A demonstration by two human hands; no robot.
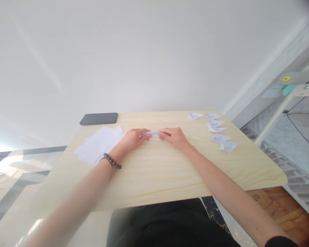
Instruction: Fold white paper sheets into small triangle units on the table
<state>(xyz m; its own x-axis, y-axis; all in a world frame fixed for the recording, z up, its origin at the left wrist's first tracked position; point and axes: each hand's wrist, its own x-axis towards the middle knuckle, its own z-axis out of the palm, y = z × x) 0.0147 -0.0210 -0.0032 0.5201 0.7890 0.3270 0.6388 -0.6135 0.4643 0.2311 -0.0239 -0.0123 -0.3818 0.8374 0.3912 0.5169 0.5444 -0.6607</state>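
Between my hands is a narrow strip of folded white paper (154, 132), held just above the middle of the table. My left hand (136, 138), with a beaded bracelet at the wrist, pinches the paper's left end. The right end sits between the thumb and fingers of my right hand (173, 136). Flat sheets of white paper (99, 144) lie loosely stacked beside my left wrist. Over on the right, several folded paper pieces (216, 124) shaped like small boats are set in a rough column, with one more folded piece (195, 116) to their left.
A dark phone (99, 118) lies at the table's far left corner. The light wooden table (159, 175) stands against a white wall (149, 55). A white metal frame (275, 118) rises beyond its right side.
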